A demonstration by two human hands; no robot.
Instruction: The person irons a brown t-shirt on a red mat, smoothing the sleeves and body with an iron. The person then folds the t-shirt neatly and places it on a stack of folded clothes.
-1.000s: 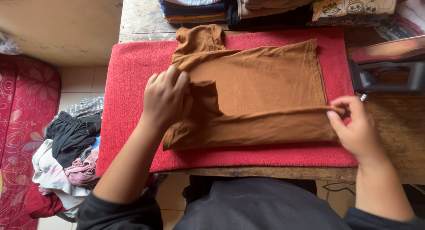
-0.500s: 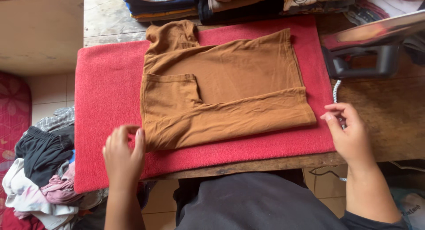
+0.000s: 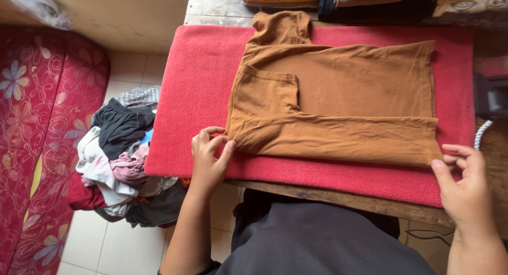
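Note:
A brown shirt lies folded lengthwise on a red towel spread over a wooden table. One sleeve is folded in over the shirt's left part. My left hand rests on the towel at the shirt's near left corner, with thumb and fingertips touching the edge of the cloth. My right hand is at the near right corner, its thumb on the hem and its fingers spread beside it. Neither hand has lifted the cloth.
Stacks of folded clothes line the table's back edge. A dark iron with a braided cord stands at the right. On the tiled floor to the left lie a heap of loose garments and a red flowered mattress.
Both hands came back to the shirt's near corners after hovering off it. My view swung left, so the floor heap and the mattress show more and the iron less.

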